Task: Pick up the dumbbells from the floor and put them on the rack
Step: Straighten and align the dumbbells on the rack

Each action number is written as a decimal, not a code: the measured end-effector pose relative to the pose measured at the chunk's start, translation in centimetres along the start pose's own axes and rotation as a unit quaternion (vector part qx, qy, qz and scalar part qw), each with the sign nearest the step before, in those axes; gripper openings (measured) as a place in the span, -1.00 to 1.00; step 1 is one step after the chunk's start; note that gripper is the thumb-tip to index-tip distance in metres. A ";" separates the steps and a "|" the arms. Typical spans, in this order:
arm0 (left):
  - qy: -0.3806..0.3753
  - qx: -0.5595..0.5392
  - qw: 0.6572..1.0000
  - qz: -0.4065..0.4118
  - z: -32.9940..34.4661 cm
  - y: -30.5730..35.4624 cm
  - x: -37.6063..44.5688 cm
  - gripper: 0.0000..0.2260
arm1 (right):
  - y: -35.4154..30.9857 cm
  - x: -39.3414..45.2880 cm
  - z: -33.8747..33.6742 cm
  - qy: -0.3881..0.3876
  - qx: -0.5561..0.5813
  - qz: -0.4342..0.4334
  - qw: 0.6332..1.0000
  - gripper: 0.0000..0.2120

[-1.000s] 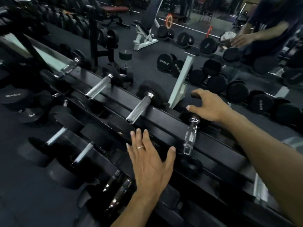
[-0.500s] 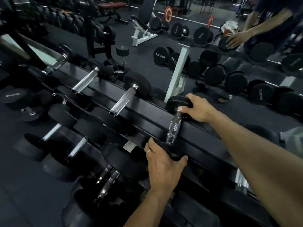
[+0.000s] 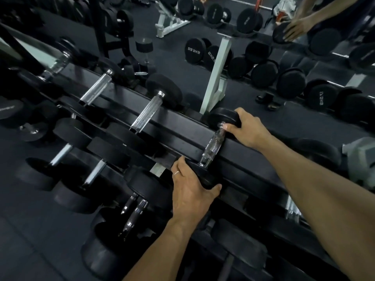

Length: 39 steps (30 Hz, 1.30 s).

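Head view looks down on both hands working one dumbbell (image 3: 215, 144) that lies across the top rails of the rack (image 3: 182, 136). On the left hand (image 3: 192, 191) the grip is closed round the near black head of that dumbbell: the thumb hooks its right edge, the fingers curl over its left side, and a ring shows on one finger. On the right hand (image 3: 249, 130) the grip wraps the far head, fingers over its top and the thumb pointing in at the collar where the chrome handle begins. The knurled handle runs between the two hands, crossing the rails at a slant, near end lower in the picture.

To the left on the same tier two more dumbbells rest with their handles across the rails, the closer one (image 3: 148, 112) near the held one and another (image 3: 95, 90) further along. Below them, on the lower tiers, sit several further dumbbells with black round heads, one pair (image 3: 132, 216) just left of the left forearm.

Behind the rack a mirror shows a white upright post (image 3: 216, 78), rows of black dumbbells marked with weights, a white bench frame (image 3: 168, 25), and the reflected hand (image 3: 294, 29) resting on a dumbbell head at the upper right. The floor (image 3: 30, 230) is dark and matted.
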State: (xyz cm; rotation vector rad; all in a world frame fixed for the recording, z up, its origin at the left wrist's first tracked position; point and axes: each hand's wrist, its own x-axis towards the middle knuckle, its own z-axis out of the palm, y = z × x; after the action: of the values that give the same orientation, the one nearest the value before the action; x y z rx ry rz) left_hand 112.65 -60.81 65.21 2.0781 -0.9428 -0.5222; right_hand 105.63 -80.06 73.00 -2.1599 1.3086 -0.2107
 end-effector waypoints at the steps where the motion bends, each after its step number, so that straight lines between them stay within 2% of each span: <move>1: 0.000 0.005 1.000 0.000 0.0 0.0 0.0 0.04 | -0.2 -0.1 0.1 -0.001 0.002 0.008 1.000 -0.71; 6: 0.002 0.037 0.999 -0.009 -0.3 0.3 -0.2 0.05 | -0.6 -1.0 0.2 -0.017 -0.039 0.044 0.998 -0.54; 10: 0.057 0.083 0.994 0.031 0.3 1.3 -1.8 0.03 | 0.6 -3.4 -1.3 -0.009 -0.095 -0.001 0.995 -0.39; 13: 0.072 0.099 0.987 0.102 1.9 2.8 -4.6 -0.11 | 2.0 -5.7 -3.9 0.038 -0.165 -0.053 0.984 -0.49; 15: 0.069 0.088 0.988 0.110 3.4 3.9 -6.4 -0.19 | 3.2 -7.1 -6.0 0.065 -0.183 -0.064 0.979 -0.54; 20: 0.032 0.062 0.994 0.086 6.9 7.2 -10.8 -0.14 | 8.6 -10.2 -9.7 0.047 -0.160 -0.036 0.985 -0.47; 25: -0.018 0.034 0.999 -0.005 9.4 10.2 -15.1 0.04 | 13.1 -12.3 -11.1 -0.021 -0.062 -0.015 0.998 -0.30; 30: 0.002 0.023 0.998 -0.067 11.4 11.5 -16.2 0.14 | 14.4 -11.7 -11.1 -0.035 -0.040 -0.018 0.998 -0.48; 33: 0.010 0.022 0.998 -0.065 11.8 11.5 -16.1 0.11 | 15.1 -11.5 -10.8 -0.014 -0.040 -0.021 0.999 -0.61; 39: 0.000 0.020 0.998 -0.051 11.6 11.2 -15.6 0.11 | 15.2 -11.9 -11.2 -0.003 -0.047 -0.018 0.999 -0.66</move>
State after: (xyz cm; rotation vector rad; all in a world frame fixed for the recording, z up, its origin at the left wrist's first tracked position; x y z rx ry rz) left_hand 90.41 -59.18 67.68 2.1714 -0.8571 -0.5604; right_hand 83.41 -79.64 75.45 -2.2616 1.2995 -0.1594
